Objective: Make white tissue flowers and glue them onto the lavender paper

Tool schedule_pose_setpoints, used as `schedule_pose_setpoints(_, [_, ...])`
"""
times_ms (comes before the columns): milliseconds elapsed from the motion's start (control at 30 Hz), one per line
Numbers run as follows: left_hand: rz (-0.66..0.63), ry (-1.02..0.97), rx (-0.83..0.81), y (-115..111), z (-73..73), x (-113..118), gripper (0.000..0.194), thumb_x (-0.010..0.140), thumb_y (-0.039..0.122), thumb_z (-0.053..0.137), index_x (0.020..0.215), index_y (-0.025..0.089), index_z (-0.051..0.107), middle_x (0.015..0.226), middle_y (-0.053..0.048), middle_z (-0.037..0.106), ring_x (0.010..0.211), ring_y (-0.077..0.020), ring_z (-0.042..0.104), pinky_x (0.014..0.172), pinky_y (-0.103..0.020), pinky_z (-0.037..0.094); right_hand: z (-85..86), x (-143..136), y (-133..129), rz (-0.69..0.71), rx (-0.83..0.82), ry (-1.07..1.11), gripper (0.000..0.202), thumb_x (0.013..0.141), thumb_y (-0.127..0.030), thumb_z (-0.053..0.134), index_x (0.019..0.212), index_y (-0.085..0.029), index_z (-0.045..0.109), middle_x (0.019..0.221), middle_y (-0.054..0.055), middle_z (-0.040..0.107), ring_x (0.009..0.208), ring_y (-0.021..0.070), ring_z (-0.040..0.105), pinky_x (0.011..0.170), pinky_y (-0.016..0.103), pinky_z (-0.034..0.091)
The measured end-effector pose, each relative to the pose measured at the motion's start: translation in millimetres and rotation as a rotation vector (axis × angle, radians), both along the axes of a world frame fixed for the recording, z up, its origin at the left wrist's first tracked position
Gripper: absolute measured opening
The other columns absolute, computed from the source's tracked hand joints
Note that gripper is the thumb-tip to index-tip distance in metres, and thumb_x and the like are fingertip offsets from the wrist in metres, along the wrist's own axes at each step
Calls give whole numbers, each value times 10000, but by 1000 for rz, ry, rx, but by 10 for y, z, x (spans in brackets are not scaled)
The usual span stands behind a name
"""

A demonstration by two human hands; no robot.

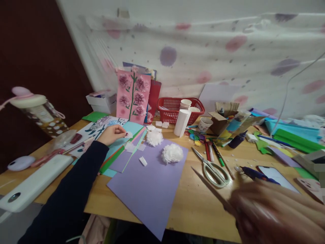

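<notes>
My left hand (111,134) reaches over the stacked coloured paper (134,128), thumb and fingers pinched on a small white paper piece (129,134). Blurred by motion at the lower right, my right hand (276,210) is closed around a thin, pointed stick (210,186) that slants up toward the scissors. Between the hands lies a purple sheet (152,189). On it sits a white ruffled paper flower (172,153), with a second white flower (154,137) at its far edge. A loose white paper strip (143,161) rests nearer the left hand.
Scissors (215,173) lie right of the purple sheet. Beyond my right hand are a glue gun (259,174) and a phone (279,178). A white roll (182,122) stands before a red basket (167,117). A white device (38,181) lies beside my left forearm.
</notes>
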State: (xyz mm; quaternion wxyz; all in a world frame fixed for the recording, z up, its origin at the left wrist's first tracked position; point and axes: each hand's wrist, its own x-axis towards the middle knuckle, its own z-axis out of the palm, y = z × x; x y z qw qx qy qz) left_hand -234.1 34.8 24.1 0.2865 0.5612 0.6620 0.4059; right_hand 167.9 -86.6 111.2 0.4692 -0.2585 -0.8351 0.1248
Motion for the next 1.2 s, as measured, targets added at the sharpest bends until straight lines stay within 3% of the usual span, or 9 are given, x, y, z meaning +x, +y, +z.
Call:
schedule_pose_setpoints(33, [-18, -64, 12, -10, 12, 47, 392, 523, 454, 742, 754, 188, 570, 690, -19, 701, 725, -211, 665, 735, -327, 504, 11, -72, 99, -24, 50, -84, 390, 742, -166, 632, 1095, -330, 660, 558, 29, 609, 442, 184, 530, 402, 335, 401])
schedule_pose_setpoints(100, [-79, -164, 30, -39, 35, 165, 453, 512, 446, 766, 827, 185, 570, 728, -26, 709, 745, -211, 673, 752, -343, 511, -85, -199, 329, -122, 88, -21, 327, 820, -161, 558, 1101, -314, 625, 575, 23, 599, 455, 174, 525, 412, 320, 382])
schedule_pose_setpoints(267, [-325, -355, 4, -183, 89, 569, 475, 589, 347, 750, 989, 172, 564, 808, -40, 715, 731, -170, 672, 705, -296, 507, -586, -405, 848, 43, -451, 318, 182, 930, -324, 462, 1087, -252, 517, 546, -50, 499, 454, 131, 514, 423, 257, 410])
schedule_pose_setpoints(367, [-477, -429, -46, -275, 129, 838, 427, 625, 286, 740, 1000, 162, 578, 834, -63, 721, 769, -174, 682, 706, -278, 510, -716, -466, 953, 116, -615, 338, 223, 909, -384, 484, 1056, -218, 501, 526, -72, 486, 427, 109, 494, 416, 233, 392])
schedule_pose_setpoints(500, [-597, -448, -121, -346, 179, 1157, 420, 641, 235, 746, 1020, 164, 578, 782, -36, 709, 733, -161, 682, 681, -267, 518, -724, -499, 959, 167, -728, 326, 288, 873, -425, 511, 1050, -199, 486, 507, -84, 491, 403, 102, 483, 413, 227, 376])
schedule_pose_setpoints(667, [-639, -511, -144, -336, 167, 1403, 443, 605, 140, 759, 997, 179, 557, 733, 5, 699, 703, -141, 685, 715, -272, 528, -753, -495, 975, 201, -803, 330, 301, 847, -437, 515, 1029, -199, 482, 481, -93, 489, 375, 104, 474, 405, 225, 362])
schedule_pose_setpoints(867, [-693, -543, -151, -246, 81, 1481, 570, 576, 125, 784, 1084, 156, 526, 790, -34, 712, 683, -141, 678, 676, -266, 512, -818, -469, 1050, 220, -846, 413, 276, 799, -388, 554, 986, -190, 508, 459, -99, 472, 347, 95, 454, 363, 205, 337])
schedule_pose_setpoints(1033, [-660, -591, -177, -199, -43, 1495, 552, 602, 120, 767, 1091, 162, 516, 786, -43, 731, 719, -159, 691, 747, -305, 514, -839, -449, 1104, 211, -864, 434, 261, 788, -363, 552, 979, -192, 509, 470, -95, 480, 352, 95, 448, 357, 208, 331])
schedule_pose_setpoints(1200, [-639, -596, -203, -217, -111, 1521, 555, 603, 89, 750, 1100, 162, 514, 739, -22, 726, 717, -155, 691, 703, -271, 501, -837, -453, 1097, 221, -896, 402, 264, 771, -355, 558, 968, -189, 500, 446, -101, 480, 334, 93, 436, 355, 206, 315])
